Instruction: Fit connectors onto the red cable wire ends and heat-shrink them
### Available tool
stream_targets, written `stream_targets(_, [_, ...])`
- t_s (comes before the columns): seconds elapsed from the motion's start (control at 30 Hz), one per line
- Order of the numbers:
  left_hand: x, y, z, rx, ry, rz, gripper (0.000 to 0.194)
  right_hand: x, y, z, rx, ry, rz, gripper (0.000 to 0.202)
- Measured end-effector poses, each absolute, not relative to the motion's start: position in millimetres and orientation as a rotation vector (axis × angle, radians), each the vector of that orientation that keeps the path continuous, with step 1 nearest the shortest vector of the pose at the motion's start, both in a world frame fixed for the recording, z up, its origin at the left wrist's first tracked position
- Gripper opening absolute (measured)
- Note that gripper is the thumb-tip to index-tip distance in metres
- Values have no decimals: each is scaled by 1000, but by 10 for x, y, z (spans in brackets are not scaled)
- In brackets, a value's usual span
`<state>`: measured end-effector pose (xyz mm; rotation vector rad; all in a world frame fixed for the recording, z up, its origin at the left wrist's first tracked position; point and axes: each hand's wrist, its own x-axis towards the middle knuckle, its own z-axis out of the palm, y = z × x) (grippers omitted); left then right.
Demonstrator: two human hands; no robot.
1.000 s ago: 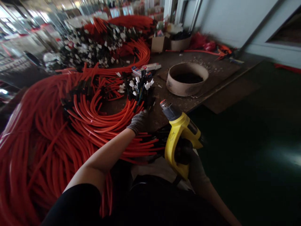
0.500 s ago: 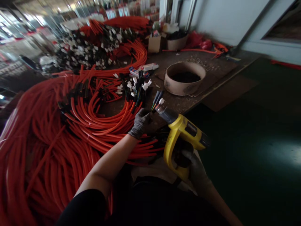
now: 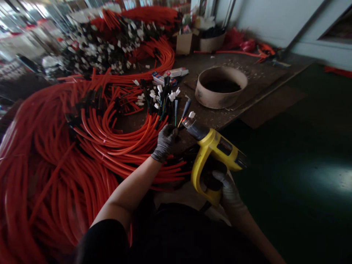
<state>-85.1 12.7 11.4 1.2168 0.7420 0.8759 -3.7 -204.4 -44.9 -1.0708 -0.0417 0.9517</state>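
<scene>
Left hand (image 3: 167, 137) pinches thin wires (image 3: 180, 121) over the table (image 3: 258, 86), beside the coiled orange cables (image 3: 134, 138); two dark sleeves (image 3: 186, 107) stand up on them. Right hand (image 3: 228, 189) grips the yellow heat gun (image 3: 211, 143), nozzle (image 3: 189, 123) just beside the wires and a white connector (image 3: 191, 114). Step in hand looks like sleeve heating; can't tell if the gun's running. Next move calls for steady wires, nozzle aimed at sleeves, clear of left hand.

Heat gun (image 3: 213, 141) body smooth plastic, nozzle tip (image 3: 189, 122) worn metal, left hand (image 3: 165, 141) gloved in knit cloth, cables (image 3: 121, 141) smooth with plasticky sheen, connectors (image 3: 172, 95) plastic, ring (image 3: 214, 99) matt and cardboard-like, tabletop (image 3: 255, 91) dull, floor (image 3: 330, 179) glossy.
</scene>
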Motion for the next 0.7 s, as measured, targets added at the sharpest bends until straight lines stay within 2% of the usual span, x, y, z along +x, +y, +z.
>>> stream_targets(0.23, [-861,156,56,1250,727,893,39,-54,-2088,-415,-1050,-74,973,29])
stream_targets(0.53, [-835,120,-59,1493,793,1006,14,-50,-2072,-359,-1080,-84,979,30])
stream_targets(0.7, [-819,119,-70,1480,785,970,13,-61,-2094,-312,-1021,-35,1027,35])
